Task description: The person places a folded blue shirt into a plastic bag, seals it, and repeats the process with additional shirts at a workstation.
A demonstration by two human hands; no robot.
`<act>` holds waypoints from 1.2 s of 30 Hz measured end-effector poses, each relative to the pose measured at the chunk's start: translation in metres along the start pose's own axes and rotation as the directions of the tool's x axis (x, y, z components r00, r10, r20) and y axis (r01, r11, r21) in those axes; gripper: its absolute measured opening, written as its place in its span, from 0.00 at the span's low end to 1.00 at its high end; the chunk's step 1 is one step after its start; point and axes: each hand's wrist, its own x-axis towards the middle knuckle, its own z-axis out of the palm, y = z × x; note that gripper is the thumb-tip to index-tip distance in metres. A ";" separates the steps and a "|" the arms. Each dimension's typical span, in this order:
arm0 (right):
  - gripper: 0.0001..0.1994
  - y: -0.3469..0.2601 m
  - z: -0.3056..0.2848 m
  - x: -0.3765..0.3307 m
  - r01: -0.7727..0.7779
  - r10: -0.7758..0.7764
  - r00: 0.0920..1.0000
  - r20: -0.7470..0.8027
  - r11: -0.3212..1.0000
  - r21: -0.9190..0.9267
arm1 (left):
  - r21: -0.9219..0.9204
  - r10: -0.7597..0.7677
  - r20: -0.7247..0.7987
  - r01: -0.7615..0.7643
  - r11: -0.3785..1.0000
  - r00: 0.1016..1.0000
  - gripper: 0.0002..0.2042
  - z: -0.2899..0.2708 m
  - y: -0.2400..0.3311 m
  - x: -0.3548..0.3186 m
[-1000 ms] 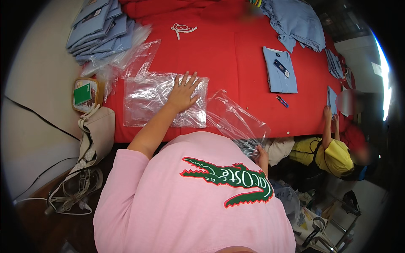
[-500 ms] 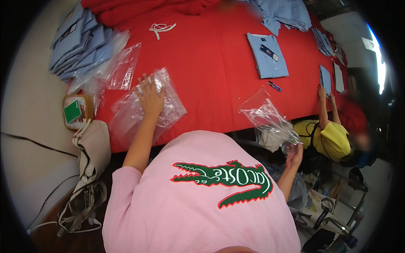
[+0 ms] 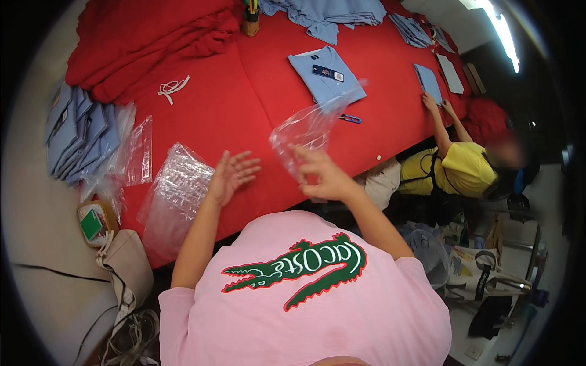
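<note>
My right hand (image 3: 321, 175) pinches a clear plastic bag (image 3: 305, 129) above the red-covered table, and the bag's far end reaches the near edge of a folded light-blue shirt (image 3: 325, 66). That shirt carries a dark hang tag (image 3: 328, 73). To the left, my left hand (image 3: 235, 174) is held open with its fingers apart and nothing in it. Just beside it lies a pile of clear plastic bags (image 3: 177, 189) at the table's near edge. Blue thread snips (image 3: 350, 119) rest by the folded shirt.
Folded blue shirts (image 3: 79, 131) are stacked at the left, beside more clear bags (image 3: 139, 152). Bunched red cloth (image 3: 152, 49) and a white cord (image 3: 174, 89) lie farther back. At the right, a person in yellow (image 3: 467, 168) handles a flat blue piece (image 3: 428, 83).
My left hand has lifted off the bag pile. My right hand has swung the clear bag from the right side in toward the middle, over the table. The whole view has turned.
</note>
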 end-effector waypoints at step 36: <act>0.19 0.220 -0.049 -0.182 -0.418 0.574 0.772 0.273 0.134 0.898 | 0.198 0.109 -0.598 0.015 0.980 0.794 0.27 0.200 -0.060 0.331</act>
